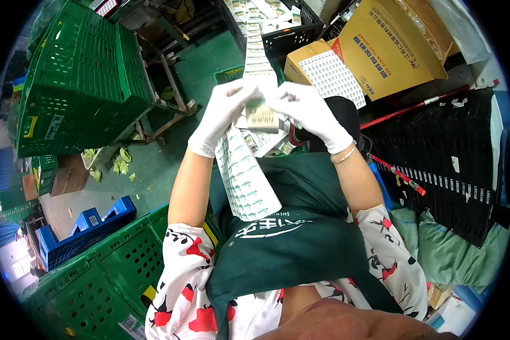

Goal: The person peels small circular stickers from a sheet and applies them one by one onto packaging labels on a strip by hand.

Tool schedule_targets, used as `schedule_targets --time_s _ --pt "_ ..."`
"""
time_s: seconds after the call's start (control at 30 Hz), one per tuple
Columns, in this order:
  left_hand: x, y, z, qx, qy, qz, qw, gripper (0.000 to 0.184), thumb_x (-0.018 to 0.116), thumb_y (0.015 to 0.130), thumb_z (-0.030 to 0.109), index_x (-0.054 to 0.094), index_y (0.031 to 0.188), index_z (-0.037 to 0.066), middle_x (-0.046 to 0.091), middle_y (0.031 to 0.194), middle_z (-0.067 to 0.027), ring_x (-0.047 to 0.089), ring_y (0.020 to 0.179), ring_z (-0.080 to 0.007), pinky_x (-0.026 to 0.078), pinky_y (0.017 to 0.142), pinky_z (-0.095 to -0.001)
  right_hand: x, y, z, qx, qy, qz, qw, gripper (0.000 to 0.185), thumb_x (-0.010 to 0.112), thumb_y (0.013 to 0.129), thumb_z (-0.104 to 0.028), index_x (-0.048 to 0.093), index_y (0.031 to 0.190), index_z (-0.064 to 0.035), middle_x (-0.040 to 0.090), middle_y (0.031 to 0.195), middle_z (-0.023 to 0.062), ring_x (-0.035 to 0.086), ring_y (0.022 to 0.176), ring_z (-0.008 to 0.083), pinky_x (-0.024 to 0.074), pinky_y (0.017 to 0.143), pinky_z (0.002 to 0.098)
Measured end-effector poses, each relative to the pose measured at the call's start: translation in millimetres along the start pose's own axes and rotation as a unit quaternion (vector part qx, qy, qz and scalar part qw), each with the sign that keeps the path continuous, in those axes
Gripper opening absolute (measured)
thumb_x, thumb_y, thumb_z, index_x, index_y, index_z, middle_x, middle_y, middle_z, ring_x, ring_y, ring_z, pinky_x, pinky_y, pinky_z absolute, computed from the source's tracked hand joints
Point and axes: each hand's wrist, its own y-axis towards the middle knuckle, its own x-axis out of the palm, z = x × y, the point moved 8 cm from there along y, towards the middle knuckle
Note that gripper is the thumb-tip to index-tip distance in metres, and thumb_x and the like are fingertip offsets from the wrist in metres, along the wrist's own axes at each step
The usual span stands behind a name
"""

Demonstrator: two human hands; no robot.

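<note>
A strip of small printed packets (257,56) runs down from the black crate to my hands, its lower part partly hidden by my fingers. One packet (262,120) with a yellowish-green print hangs just below my fingertips. My left hand (225,110), in a white glove, is closed at the strip and also on a long sheet of stickers (246,181). That sheet, with rows of small green prints, drapes over my dark green apron (300,243). My right hand (311,110), also gloved, pinches at the strip's right edge; its fingertips are slightly blurred.
More packets lie in the black crate (293,39) and below my hands. A cardboard box (391,51) stands at upper right with a sticker sheet (334,76) against it. Green crates (85,85) are stacked at left, black crates (436,147) at right. Leaves litter the floor.
</note>
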Motion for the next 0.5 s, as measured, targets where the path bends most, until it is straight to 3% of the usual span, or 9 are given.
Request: schedule_targets --time_s 0.07,0.2,0.27,0.37,0.5 --pt "-9 5 0 0.006 -0.023 0.009 1.0 0.03 0.064 0.095 0.02 0.067 0.114 -0.004 0.067 0.094 0.0012 0.054 0.08 -0.003 0.043 0.07 -0.0191 8 -9 6 0.052 -0.013 -0.079 0.995 0.019 0.07 0.092 -0.022 0.067 0.092 -0.0036 0.062 0.07 -0.0025 0.053 0.061 0.002 0.0422 0.057 0.019" --pt "1 3 9 0.05 -0.004 -0.005 0.999 0.033 0.065 0.093 0.012 0.063 0.121 -0.004 0.068 0.108 -0.0041 0.06 0.093 -0.007 0.049 0.086 -0.0244 -35 2 4 -0.059 0.023 0.148 0.987 0.023 0.071 0.089 -0.016 0.065 0.105 -0.0002 0.067 0.092 0.0044 0.062 0.085 0.0081 0.052 0.078 0.0241" --pt "12 -2 12 0.036 0.034 -0.025 0.998 0.035 0.065 0.092 0.01 0.062 0.124 -0.004 0.069 0.109 -0.0055 0.062 0.095 -0.0084 0.05 0.087 -0.0247 -38 5 0 -0.074 0.087 0.19 0.975 0.027 0.073 0.086 -0.01 0.062 0.109 0.0002 0.066 0.096 0.0054 0.062 0.088 0.0099 0.0522 0.082 0.0257" --pt "17 -7 14 0.003 0.083 -0.016 0.996 0.036 0.065 0.092 0.01 0.062 0.125 -0.003 0.069 0.108 -0.0048 0.062 0.093 -0.0078 0.051 0.085 -0.0241 -24 12 -8 -0.132 -0.003 0.204 0.97 0.03 0.073 0.084 -0.003 0.06 0.11 0.0014 0.066 0.104 0.0078 0.064 0.093 0.0133 0.052 0.083 0.026" --pt "14 -8 11 0.009 0.086 -0.014 0.996 0.036 0.066 0.091 0.011 0.063 0.125 -0.002 0.069 0.107 -0.0036 0.061 0.09 -0.0071 0.05 0.082 -0.0237 -20 16 -10 -0.132 -0.146 0.255 0.947 0.033 0.077 0.082 -0.007 0.06 0.109 0.001 0.067 0.099 0.0075 0.064 0.086 0.012 0.0523 0.076 0.0256"
